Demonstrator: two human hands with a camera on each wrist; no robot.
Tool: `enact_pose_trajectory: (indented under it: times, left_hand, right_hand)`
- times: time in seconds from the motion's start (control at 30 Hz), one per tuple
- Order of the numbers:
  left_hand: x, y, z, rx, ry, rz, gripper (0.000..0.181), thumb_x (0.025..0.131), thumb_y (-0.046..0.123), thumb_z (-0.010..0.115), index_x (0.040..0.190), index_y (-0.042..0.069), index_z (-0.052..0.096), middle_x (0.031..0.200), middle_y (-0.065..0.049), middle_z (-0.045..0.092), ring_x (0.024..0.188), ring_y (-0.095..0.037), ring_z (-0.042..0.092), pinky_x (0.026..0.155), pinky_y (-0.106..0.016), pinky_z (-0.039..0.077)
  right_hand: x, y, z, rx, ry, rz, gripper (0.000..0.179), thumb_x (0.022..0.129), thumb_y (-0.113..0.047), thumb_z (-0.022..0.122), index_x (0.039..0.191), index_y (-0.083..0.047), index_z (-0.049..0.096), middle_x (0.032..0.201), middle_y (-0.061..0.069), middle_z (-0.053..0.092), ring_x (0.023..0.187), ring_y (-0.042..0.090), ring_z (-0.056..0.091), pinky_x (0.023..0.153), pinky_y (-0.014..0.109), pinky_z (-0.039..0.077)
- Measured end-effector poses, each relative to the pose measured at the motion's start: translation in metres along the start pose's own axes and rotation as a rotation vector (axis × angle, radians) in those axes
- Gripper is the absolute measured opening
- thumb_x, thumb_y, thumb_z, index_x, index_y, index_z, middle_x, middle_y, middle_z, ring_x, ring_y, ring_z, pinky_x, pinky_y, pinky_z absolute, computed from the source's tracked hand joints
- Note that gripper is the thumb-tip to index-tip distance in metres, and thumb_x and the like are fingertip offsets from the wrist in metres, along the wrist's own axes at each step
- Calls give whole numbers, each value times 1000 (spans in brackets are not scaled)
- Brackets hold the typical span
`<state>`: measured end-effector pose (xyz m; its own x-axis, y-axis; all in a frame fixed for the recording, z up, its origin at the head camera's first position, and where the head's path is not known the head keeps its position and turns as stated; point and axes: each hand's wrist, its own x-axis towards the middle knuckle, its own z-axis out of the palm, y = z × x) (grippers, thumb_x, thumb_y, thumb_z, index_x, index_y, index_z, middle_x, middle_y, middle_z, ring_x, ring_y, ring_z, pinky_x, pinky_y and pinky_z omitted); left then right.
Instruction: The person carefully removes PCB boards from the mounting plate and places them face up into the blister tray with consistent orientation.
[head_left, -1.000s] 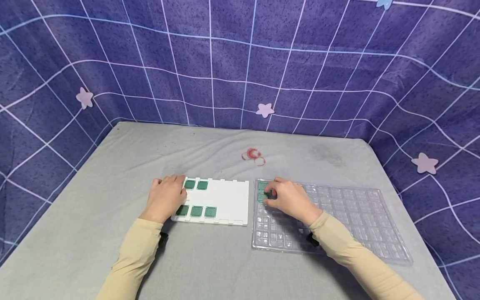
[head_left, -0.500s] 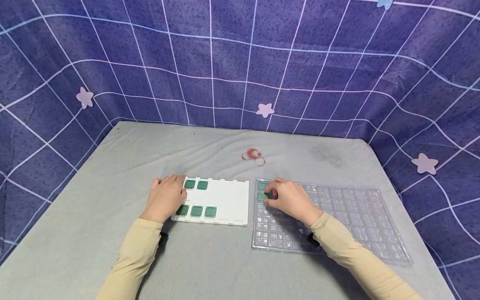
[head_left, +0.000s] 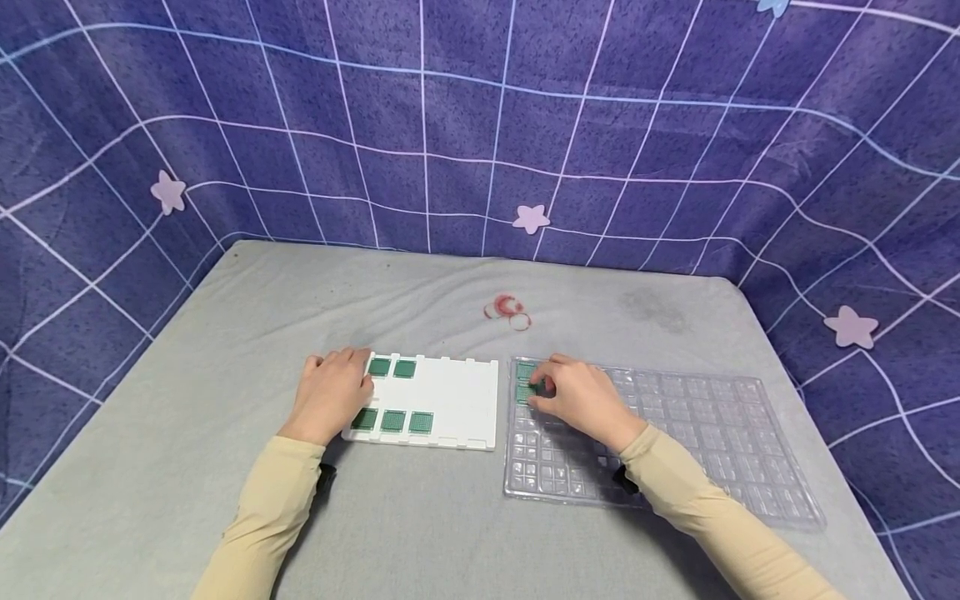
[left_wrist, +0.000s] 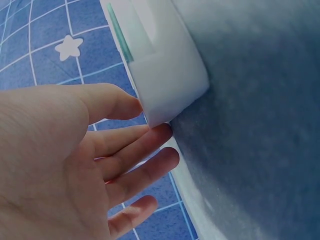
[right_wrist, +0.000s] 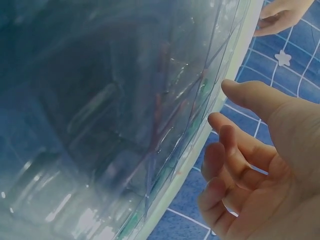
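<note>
Holding the L end of a white tray, the L hand in the head view has its thumb at the end of the tray & other fingers by the far corner. Green PCBs sit in the tray: 3 visible in near row, 2 in far row, all twd the L end. Just R of it is a clear plastic tray w/ rows of moulded cells. Two more PCBs show in its leftmost column, far end. R hand is right over these, thumb & index curved, tips at the PCBs; a bit of green shows btwn them. Can't tell if the R grip is closed on a PCB. Both trays lie flat on the bench, which has a grey cloth w/ a red mark farther back. Bkgd = blue gridded curtain w/ pale stars.

L wrist view: thumb & fingertips meet the white tray's corner from diff. sides, so the L grip is on the tray; ring & little fingers hang free. Sliver of green PCB on its face.

R wrist view: clear tray fills the L side, blurry, w/ green patches along the edge. R thumb & index tips are apart by that edge, other fingers loosely curled. L hand partly visible, top R.
</note>
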<state>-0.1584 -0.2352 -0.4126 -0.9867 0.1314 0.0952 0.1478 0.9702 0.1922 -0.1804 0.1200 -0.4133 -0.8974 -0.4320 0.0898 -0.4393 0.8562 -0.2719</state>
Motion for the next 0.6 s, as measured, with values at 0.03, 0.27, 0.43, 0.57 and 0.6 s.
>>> enact_pose_trajectory:
  times: [0.03,0.27,0.43,0.57,0.6]
  left_hand:
    - [0,0,1,0,-1,1,44,99,15,56,137,-6,58,131,-24,65,116,-41,62,94,-53,36]
    - [0,-1,2,-13,-13,-5,45,99,16,56,137,-7,58,132,-25,65,118,-42,61,95,-54,36]
    - [-1,-2,1,-29,-20,-12,45,99,16,55,138,-6,58,133,-25,64,118,-42,61,95,-54,36]
    - [0,-2,0,-36,-20,-11,45,99,16,55,138,-6,57,133,-25,64,118,-42,60,95,-54,35]
    - [0,-2,0,-37,-20,-10,45,99,17,55,138,-6,57,133,-25,64,118,-42,60,95,-53,35]
  right_hand:
    - [0,0,0,1,5,0,28,83,-38,83,103,-19,77,84,-7,62,64,5,51,56,26,44]
    - [-1,-1,0,13,31,-4,27,82,-37,84,101,-20,76,84,-6,65,65,6,53,57,27,45]
    - [1,-4,0,14,44,-18,27,82,-37,84,101,-20,76,85,-6,65,66,5,53,57,27,46]
    - [3,-7,-2,13,44,-21,27,83,-37,84,102,-19,76,83,-6,63,65,5,52,56,26,45]
    - [4,-8,-3,11,43,-20,27,83,-37,83,102,-19,76,83,-6,63,64,5,52,56,26,44]
